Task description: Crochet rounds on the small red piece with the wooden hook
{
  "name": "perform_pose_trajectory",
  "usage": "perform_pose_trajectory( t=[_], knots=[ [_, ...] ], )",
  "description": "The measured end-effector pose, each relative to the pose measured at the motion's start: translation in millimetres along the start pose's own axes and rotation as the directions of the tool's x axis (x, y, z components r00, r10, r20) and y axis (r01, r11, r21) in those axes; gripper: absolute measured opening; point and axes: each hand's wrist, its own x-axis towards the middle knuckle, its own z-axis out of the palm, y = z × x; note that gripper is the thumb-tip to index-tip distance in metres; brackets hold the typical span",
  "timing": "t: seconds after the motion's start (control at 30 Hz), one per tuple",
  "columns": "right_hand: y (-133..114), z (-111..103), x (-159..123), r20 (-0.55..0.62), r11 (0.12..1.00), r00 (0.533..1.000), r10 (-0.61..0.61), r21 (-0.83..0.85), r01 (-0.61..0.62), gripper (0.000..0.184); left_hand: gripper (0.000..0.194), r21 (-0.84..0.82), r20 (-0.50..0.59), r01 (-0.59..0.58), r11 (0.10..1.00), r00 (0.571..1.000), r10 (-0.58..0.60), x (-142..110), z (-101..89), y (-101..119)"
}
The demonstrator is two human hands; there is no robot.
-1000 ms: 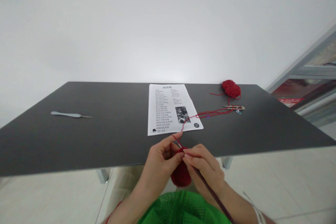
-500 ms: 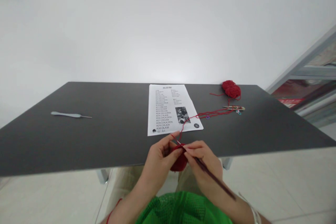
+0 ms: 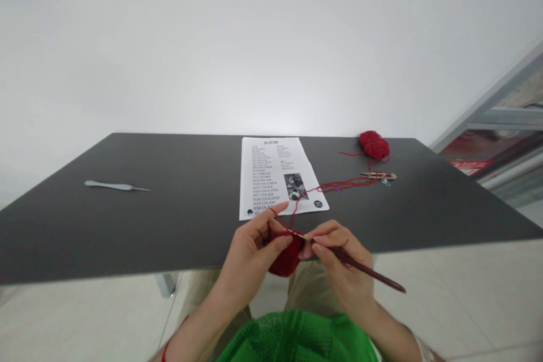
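Head: two hands (image 3: 254,254) (image 3: 343,266); one crochet hook (image 3: 365,270)

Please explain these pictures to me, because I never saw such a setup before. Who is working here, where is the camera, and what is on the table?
No machine is here: a person works with two bare hands. All the pictures come from one camera worn on the person's head, looking forward and down, so you see about what the person sees. The left hand holds a red crocheted piece, and the right hand holds a dark-handled crochet hook, its tip at that piece. Red yarn runs across a dark table to a red yarn ball. Also on the table lie a printed pattern sheet, a grey crochet hook and small stitch markers.
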Motion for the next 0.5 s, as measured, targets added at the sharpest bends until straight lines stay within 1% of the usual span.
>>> perform_pose_trajectory(
  t=[0.07, 0.1, 0.17, 0.2, 0.23, 0.3, 0.33, 0.37, 0.4, 0.43, 0.47, 0.5],
  knots=[
    [-5, -4, -1, 0.041, 0.995, 0.998, -0.056, -0.086, 0.059, 0.023, 0.045, 0.001, 0.001, -0.002, 1.000, 1.000, 0.002, 1, -1.3, 0],
    [-7, -6, -1, 0.080, 0.984, 0.992, -0.096, -0.141, 0.107, 0.027, 0.044, 0.019, 0.001, -0.014, 1.000, 1.000, 0.014, 1, -1.8, 1],
    [-13, -9, -1, 0.153, 0.953, 0.975, -0.163, -0.230, 0.196, 0.033, 0.042, 0.087, 0.004, -0.046, 0.995, 0.999, 0.046, 0, -2.3, 1],
    [-15, -9, 0, 0.167, 0.947, 0.972, -0.167, -0.246, 0.205, 0.032, 0.041, 0.126, 0.007, -0.065, 0.990, 0.998, 0.064, -1, -2.5, 1],
    [-16, -9, 2, 0.157, 0.957, 0.978, -0.139, -0.231, 0.173, 0.030, 0.040, 0.161, 0.013, -0.080, 0.984, 0.997, 0.079, -2, -2.6, 2],
    [-19, -7, 6, 0.095, 0.994, 0.995, -0.010, -0.106, 0.020, 0.020, 0.039, 0.212, 0.026, -0.102, 0.972, 0.995, 0.099, -4, -3.1, 3],
    [-20, -6, 9, 0.074, 0.998, 0.995, 0.065, -0.026, -0.064, 0.016, 0.038, 0.226, 0.034, -0.108, 0.968, 0.994, 0.103, -4, -3.5, 3],
    [-21, -6, 11, 0.070, 0.992, 0.991, 0.117, 0.031, -0.119, 0.013, 0.037, 0.231, 0.043, -0.111, 0.967, 0.994, 0.104, -5, -4.0, 3],
    [-22, -6, 13, 0.079, 0.990, 0.988, 0.132, 0.041, -0.135, 0.012, 0.038, 0.231, 0.051, -0.111, 0.967, 0.994, 0.102, -5, -4.4, 3],
    [-24, -7, 14, 0.099, 0.995, 0.990, 0.103, 0.001, -0.103, 0.013, 0.039, 0.226, 0.056, -0.107, 0.968, 0.994, 0.097, -5, -4.9, 3],
    [-26, -8, 15, 0.130, 0.997, 0.991, 0.044, -0.076, -0.035, 0.014, 0.040, 0.219, 0.061, -0.103, 0.970, 0.994, 0.092, -4, -5.2, 3],
    [-29, -9, 16, 0.180, 0.985, 0.983, -0.029, -0.165, 0.059, 0.017, 0.041, 0.214, 0.066, -0.101, 0.972, 0.994, 0.089, -4, -5.5, 3]
  ],
)
